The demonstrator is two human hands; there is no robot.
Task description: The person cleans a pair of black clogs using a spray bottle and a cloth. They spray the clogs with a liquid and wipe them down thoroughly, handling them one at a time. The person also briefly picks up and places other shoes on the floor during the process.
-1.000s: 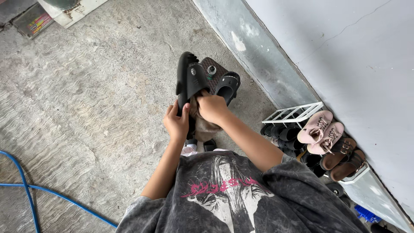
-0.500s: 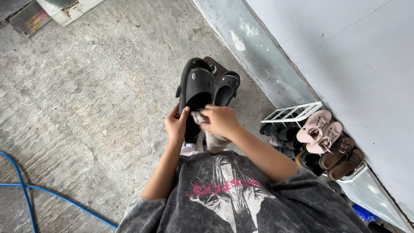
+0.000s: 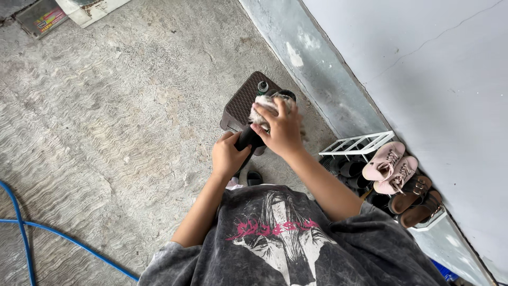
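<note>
Slipper: a black slipper [image 3: 247, 139] sits at the centre of the frame, mostly hidden by the two hands, only a dark part of it showing between them.
Left hand: the left hand [image 3: 228, 157] has its grip closed around the lower end of the slipper, just below centre.
Right hand: the right hand [image 3: 281, 127] lies over the upper part of the slipper with its grip pressing a cloth against it.
Cloth: a pale, fuzzy cloth [image 3: 260, 108] bunches out from under the right fingers, touching the slipper.
Stool: a dark brown woven stool [image 3: 241, 101] stands on the floor directly behind the slipper, above centre.
Bottle: a small bottle [image 3: 262, 86] with a grey cap stands on the stool's top, just above the cloth.
Shoe rack: a white wire shoe rack [image 3: 353, 144] stands against the wall at the right, with dark shoes under it.
Pink shoes: a pair of pink laced shoes [image 3: 389, 164] rests on the rack, beside brown sandals [image 3: 418, 198] lower right.
Hose: a blue hose [image 3: 32, 228] curves across the floor at lower left.
Floor: rough grey concrete floor [image 3: 116, 116] fills the left of the frame.
</note>
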